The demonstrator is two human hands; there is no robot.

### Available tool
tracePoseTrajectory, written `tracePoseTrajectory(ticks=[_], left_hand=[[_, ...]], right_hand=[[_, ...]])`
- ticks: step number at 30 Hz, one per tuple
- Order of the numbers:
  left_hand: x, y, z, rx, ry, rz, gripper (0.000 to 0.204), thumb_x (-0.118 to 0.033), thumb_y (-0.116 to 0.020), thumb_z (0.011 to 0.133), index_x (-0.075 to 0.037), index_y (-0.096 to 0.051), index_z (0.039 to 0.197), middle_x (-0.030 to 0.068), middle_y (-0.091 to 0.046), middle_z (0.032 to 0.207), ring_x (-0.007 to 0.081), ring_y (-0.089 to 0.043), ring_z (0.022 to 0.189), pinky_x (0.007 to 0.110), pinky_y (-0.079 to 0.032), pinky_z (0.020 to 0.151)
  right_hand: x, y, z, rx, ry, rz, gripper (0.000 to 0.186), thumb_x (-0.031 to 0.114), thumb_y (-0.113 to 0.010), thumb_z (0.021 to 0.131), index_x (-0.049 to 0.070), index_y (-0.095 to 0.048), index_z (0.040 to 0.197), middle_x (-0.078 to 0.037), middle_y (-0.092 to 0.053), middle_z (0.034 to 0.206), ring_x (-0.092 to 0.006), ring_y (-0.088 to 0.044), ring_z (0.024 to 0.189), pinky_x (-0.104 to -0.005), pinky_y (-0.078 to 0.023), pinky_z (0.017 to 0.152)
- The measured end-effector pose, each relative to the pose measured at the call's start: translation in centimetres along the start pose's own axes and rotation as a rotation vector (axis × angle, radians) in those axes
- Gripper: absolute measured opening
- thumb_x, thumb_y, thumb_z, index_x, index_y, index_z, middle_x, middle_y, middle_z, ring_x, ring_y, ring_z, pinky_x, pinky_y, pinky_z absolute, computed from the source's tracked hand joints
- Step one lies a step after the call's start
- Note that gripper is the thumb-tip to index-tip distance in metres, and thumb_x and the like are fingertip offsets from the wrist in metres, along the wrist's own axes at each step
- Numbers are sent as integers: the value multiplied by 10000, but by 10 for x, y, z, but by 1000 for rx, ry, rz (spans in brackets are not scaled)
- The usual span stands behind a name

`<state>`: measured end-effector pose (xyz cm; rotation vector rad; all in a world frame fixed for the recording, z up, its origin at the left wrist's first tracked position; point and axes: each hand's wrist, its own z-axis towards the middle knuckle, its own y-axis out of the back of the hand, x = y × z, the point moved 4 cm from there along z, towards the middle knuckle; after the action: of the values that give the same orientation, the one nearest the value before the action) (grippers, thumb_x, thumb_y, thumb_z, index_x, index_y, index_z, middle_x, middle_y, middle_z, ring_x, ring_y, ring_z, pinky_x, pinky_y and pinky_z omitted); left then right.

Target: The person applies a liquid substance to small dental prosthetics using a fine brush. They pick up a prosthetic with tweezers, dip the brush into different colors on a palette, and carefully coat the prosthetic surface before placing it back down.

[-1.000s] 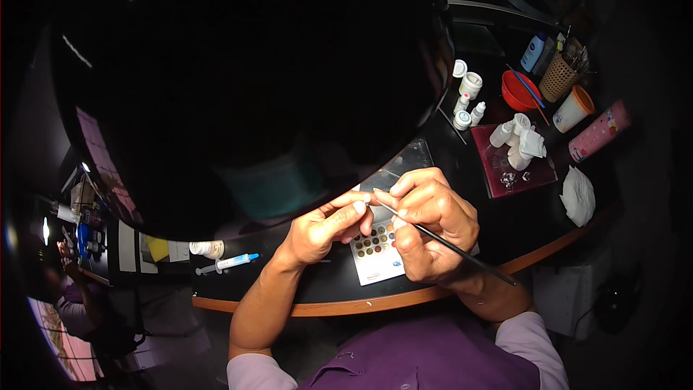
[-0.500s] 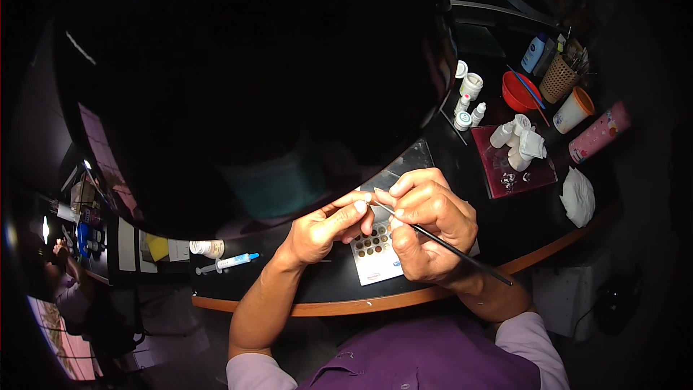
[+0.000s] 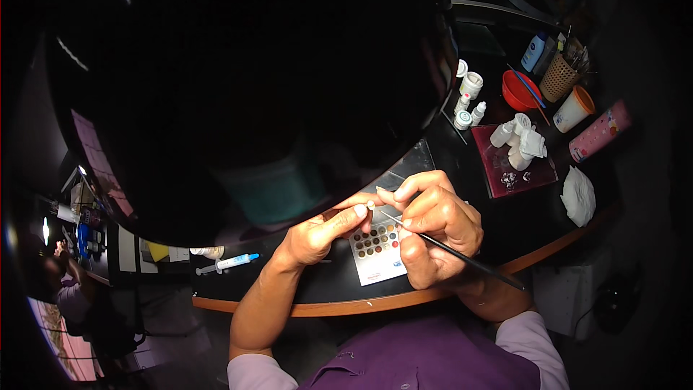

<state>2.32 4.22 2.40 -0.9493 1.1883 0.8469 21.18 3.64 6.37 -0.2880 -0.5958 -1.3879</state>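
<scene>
Between the thumb and fingers of my left hand [image 3: 317,235] sits a small cream piece [image 3: 370,204], shaped like a tooth crown. My right hand [image 3: 440,235] pinches a thin dark-handled paintbrush [image 3: 462,254], whose tip points at the piece with a slight gap. Under both hands lies a white palette [image 3: 375,271] with rows of round brown, tan, red and blue colour spots. My right hand covers part of its right side.
A large dark shape [image 3: 253,87] blocks the upper left. On the black desk stand white bottles [image 3: 471,85], a red bowl [image 3: 521,91], a brush holder [image 3: 559,78], a maroon tile [image 3: 498,173] and a crumpled tissue [image 3: 577,197]. Left lies a syringe [image 3: 237,261]. Another person [image 3: 72,289] sits far left.
My right hand has drawn back slightly to the right, and the brush tip has come away from the small piece. My left hand has stayed nearly still.
</scene>
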Motion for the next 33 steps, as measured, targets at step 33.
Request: tracePoseTrajectory(ticks=[33], left_hand=[[9,3,-9,93,263,-75,434,-333,-528,1092,-45,-630,1400,-17,-625,945,56,-474,796,222,-383,718]], right_hand=[[-1,-3,1,-55,13,-88,129,-56,-625,723,13,-569,816,-107,-597,718,-312,-677,813,-393,-562,737]])
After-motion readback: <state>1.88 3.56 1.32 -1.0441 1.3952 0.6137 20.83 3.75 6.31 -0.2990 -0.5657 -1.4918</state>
